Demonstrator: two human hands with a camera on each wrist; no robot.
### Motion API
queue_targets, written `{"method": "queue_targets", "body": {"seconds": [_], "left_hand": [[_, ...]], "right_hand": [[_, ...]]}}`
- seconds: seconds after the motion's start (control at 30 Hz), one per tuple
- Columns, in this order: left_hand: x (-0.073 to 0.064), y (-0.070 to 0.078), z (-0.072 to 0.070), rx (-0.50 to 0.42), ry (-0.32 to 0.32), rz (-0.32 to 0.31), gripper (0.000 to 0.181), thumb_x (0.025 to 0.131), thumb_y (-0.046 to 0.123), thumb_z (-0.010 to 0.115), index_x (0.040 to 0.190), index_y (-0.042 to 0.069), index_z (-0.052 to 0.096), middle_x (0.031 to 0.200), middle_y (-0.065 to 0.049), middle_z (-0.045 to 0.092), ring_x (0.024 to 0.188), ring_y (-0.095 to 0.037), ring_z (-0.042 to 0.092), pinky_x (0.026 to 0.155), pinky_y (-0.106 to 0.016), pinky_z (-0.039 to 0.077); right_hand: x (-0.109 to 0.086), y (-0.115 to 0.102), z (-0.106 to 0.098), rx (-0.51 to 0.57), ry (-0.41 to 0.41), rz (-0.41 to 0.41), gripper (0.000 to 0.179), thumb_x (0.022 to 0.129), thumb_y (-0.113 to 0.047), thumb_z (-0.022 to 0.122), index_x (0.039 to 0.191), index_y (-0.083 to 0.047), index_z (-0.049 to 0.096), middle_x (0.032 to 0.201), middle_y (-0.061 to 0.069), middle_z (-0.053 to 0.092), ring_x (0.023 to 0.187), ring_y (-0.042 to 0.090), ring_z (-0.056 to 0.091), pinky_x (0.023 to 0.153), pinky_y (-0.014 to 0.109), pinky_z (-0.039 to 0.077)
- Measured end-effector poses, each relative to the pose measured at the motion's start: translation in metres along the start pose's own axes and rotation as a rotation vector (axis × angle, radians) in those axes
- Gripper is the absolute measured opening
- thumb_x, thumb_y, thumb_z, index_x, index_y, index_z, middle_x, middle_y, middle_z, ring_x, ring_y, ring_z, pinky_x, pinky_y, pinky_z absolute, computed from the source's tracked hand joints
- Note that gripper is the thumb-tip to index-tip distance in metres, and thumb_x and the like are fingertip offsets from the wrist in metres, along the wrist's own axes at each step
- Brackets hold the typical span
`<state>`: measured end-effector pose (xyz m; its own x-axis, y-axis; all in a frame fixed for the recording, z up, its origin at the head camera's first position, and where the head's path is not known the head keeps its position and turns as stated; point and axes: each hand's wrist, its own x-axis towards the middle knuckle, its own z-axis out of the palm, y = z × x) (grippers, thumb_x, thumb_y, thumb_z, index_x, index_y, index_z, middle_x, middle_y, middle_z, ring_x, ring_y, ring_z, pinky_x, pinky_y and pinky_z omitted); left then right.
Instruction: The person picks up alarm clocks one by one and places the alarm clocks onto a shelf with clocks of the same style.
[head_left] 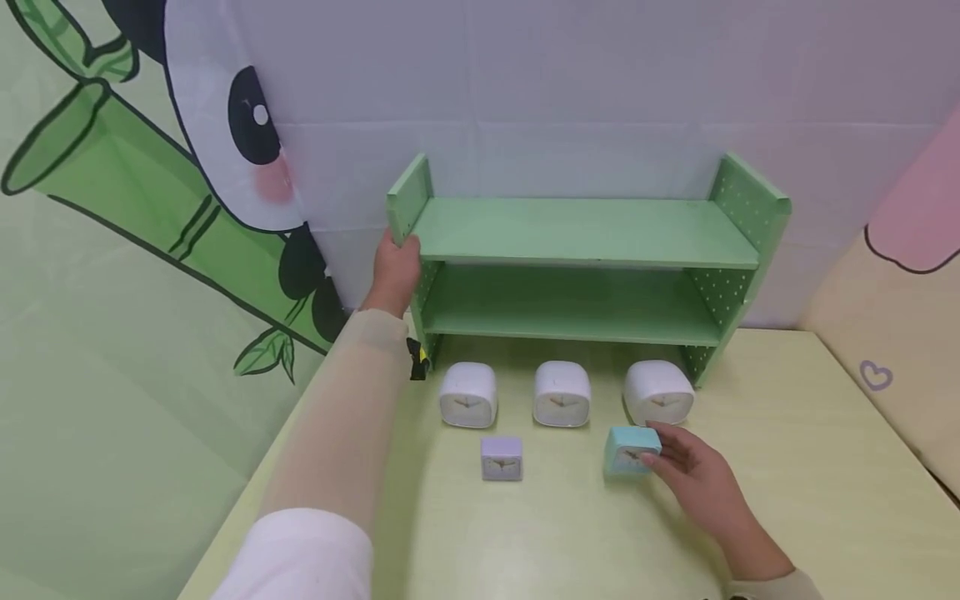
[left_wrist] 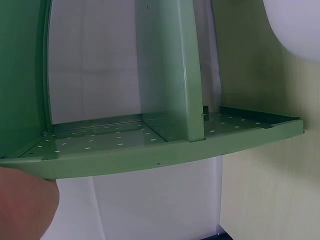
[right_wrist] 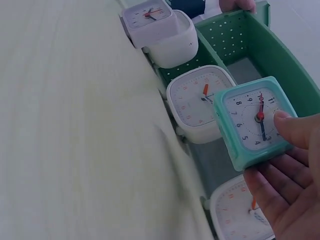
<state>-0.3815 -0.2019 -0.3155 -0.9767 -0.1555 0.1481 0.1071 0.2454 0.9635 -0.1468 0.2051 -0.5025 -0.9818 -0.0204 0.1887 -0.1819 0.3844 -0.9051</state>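
Observation:
My left hand [head_left: 397,271] grips the left side panel of a green two-tier shelf rack [head_left: 585,229]; in the left wrist view the hand [left_wrist: 25,205] shows at the panel's edge. Between thumb and fingers, my right hand [head_left: 697,479] holds a small teal alarm clock [head_left: 630,451] in front of the rightmost white clock [head_left: 660,392]. The right wrist view shows the teal clock's dial [right_wrist: 257,120] facing the camera, the thumb against its face. A small purple clock [head_left: 502,458] stands on the table to the left of the teal one.
Two more white clocks, one at left [head_left: 468,394] and one in the middle [head_left: 562,393], stand in a row before the shelf rack. The pale table [head_left: 540,533] meets a cloth backdrop [head_left: 585,92] behind. A small black-and-yellow object [head_left: 417,359] sits by the rack's left foot.

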Motion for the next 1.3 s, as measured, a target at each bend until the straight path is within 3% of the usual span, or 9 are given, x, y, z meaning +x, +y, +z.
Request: {"method": "queue_targets", "body": {"seconds": [0.17, 0.37, 0.63, 0.7, 0.87, 0.93, 1.0, 1.2, 1.3], "left_hand": [[-0.002, 0.001, 0.001, 0.006, 0.012, 0.024, 0.05, 0.109, 0.031, 0.038, 0.157, 0.017, 0.037, 0.141, -0.009, 0.052, 0.118, -0.024, 0.048, 0.105, -0.046, 0.04], [-0.002, 0.002, 0.003, 0.002, 0.008, 0.004, 0.052, 0.109, 0.031, 0.039, 0.16, 0.02, 0.035, 0.15, -0.006, 0.049, 0.129, -0.02, 0.045, 0.114, -0.046, 0.035], [0.0, 0.0, 0.003, -0.015, 0.011, 0.017, 0.05, 0.109, 0.03, 0.039, 0.159, 0.021, 0.037, 0.146, -0.006, 0.051, 0.123, -0.021, 0.047, 0.108, -0.045, 0.038], [0.0, 0.0, 0.003, -0.016, 0.01, 0.018, 0.05, 0.109, 0.03, 0.039, 0.158, 0.02, 0.037, 0.145, -0.006, 0.051, 0.121, -0.022, 0.047, 0.107, -0.045, 0.039], [0.0, 0.0, 0.003, -0.018, 0.008, 0.014, 0.049, 0.109, 0.03, 0.04, 0.157, 0.02, 0.039, 0.143, -0.005, 0.052, 0.121, -0.022, 0.048, 0.108, -0.046, 0.039], [0.0, 0.001, 0.003, -0.024, 0.005, 0.018, 0.049, 0.108, 0.03, 0.039, 0.157, 0.02, 0.039, 0.144, -0.005, 0.052, 0.123, -0.021, 0.047, 0.11, -0.046, 0.038], [0.0, 0.001, 0.003, -0.019, 0.001, 0.018, 0.05, 0.108, 0.03, 0.039, 0.157, 0.02, 0.039, 0.144, -0.005, 0.052, 0.125, -0.021, 0.047, 0.111, -0.046, 0.037], [-0.001, 0.002, 0.004, 0.006, -0.005, 0.001, 0.052, 0.109, 0.033, 0.037, 0.16, 0.021, 0.033, 0.149, -0.006, 0.049, 0.127, -0.021, 0.045, 0.111, -0.047, 0.037], [-0.002, 0.003, 0.004, 0.006, -0.004, 0.005, 0.052, 0.109, 0.032, 0.037, 0.16, 0.021, 0.033, 0.151, -0.005, 0.047, 0.13, -0.018, 0.044, 0.113, -0.044, 0.035]], "right_hand": [[0.01, -0.017, -0.02, -0.069, 0.01, -0.046, 0.046, 0.1, -0.015, 0.071, 0.142, -0.001, 0.058, 0.128, 0.02, 0.067, 0.105, -0.005, 0.062, 0.084, 0.016, 0.053], [0.027, -0.038, -0.047, -0.181, 0.006, -0.077, 0.05, 0.101, -0.019, 0.07, 0.146, -0.003, 0.055, 0.129, 0.022, 0.066, 0.103, -0.01, 0.059, 0.08, 0.013, 0.052], [0.051, -0.067, -0.071, -0.237, -0.031, -0.163, 0.05, 0.102, -0.019, 0.069, 0.146, -0.002, 0.054, 0.129, 0.02, 0.066, 0.104, -0.013, 0.057, 0.081, 0.01, 0.049], [0.058, -0.074, -0.075, -0.261, -0.05, -0.171, 0.05, 0.102, -0.021, 0.068, 0.146, -0.002, 0.053, 0.131, 0.02, 0.065, 0.108, -0.004, 0.061, 0.081, 0.009, 0.048], [0.076, -0.092, -0.084, -0.317, -0.114, -0.162, 0.054, 0.103, -0.026, 0.067, 0.149, -0.004, 0.05, 0.134, 0.019, 0.063, 0.117, 0.033, 0.065, 0.081, 0.009, 0.047], [0.085, -0.101, -0.088, -0.329, -0.126, -0.165, 0.055, 0.103, -0.027, 0.066, 0.15, -0.004, 0.049, 0.134, 0.019, 0.062, 0.118, 0.038, 0.064, 0.081, 0.008, 0.046], [0.093, -0.11, -0.093, -0.331, -0.128, -0.171, 0.054, 0.104, -0.026, 0.066, 0.149, -0.003, 0.049, 0.132, 0.019, 0.063, 0.118, 0.034, 0.064, 0.08, 0.008, 0.047], [0.114, -0.139, -0.111, -0.339, -0.088, -0.188, 0.052, 0.104, -0.027, 0.065, 0.148, -0.004, 0.052, 0.131, 0.021, 0.064, 0.105, -0.01, 0.058, 0.078, 0.007, 0.047], [0.124, -0.151, -0.122, -0.35, -0.053, -0.182, 0.054, 0.103, -0.032, 0.065, 0.148, -0.005, 0.052, 0.133, 0.022, 0.063, 0.1, -0.02, 0.052, 0.078, 0.005, 0.045]]}}
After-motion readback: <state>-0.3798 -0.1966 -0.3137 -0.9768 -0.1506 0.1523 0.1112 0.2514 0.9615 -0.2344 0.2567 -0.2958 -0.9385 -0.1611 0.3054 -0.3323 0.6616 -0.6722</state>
